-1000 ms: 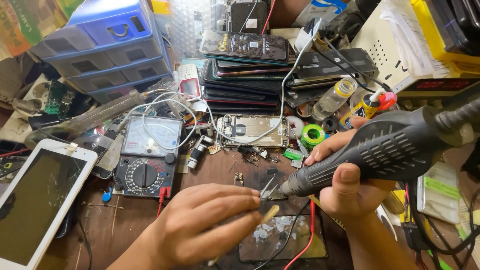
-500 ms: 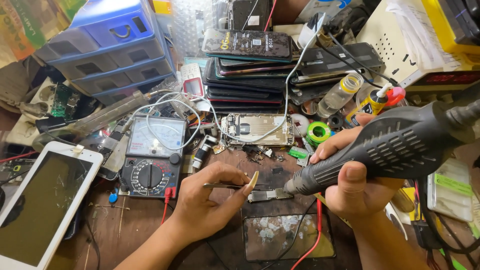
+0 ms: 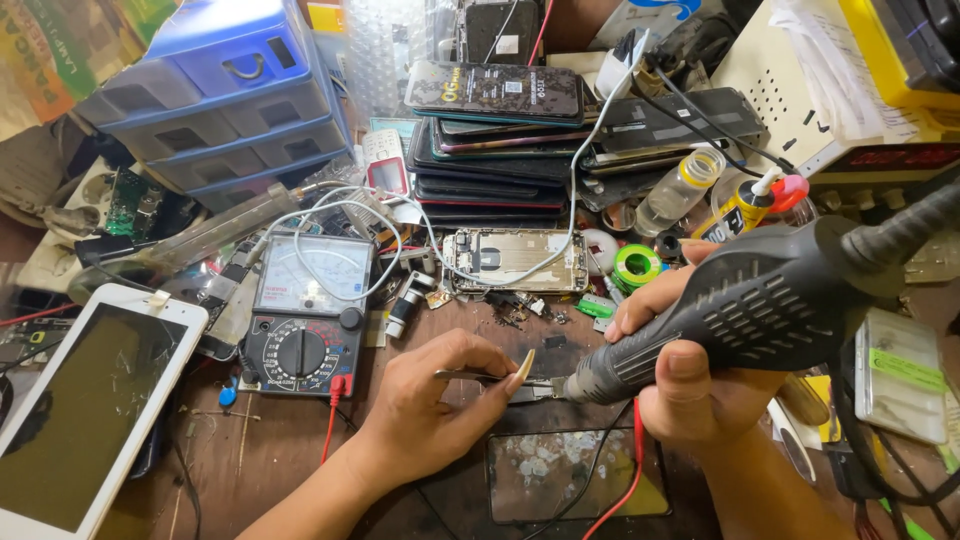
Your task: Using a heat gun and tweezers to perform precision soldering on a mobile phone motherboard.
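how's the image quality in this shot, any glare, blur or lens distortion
Head view: sharp overall, the left hand and tweezers in focus; soft even light, faint shadows; mild glare on the white tablet screen and the dark glass panel; wide-lens bending at the edges, the blue drawer unit leaning.

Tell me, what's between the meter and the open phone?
In the head view, a small dark cylindrical part and white wires lie between the meter and the open phone.

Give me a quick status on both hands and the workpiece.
Left hand pinching tweezers on a small part. Right hand gripping hot-air handpiece, nozzle at the part. Red wire close below.
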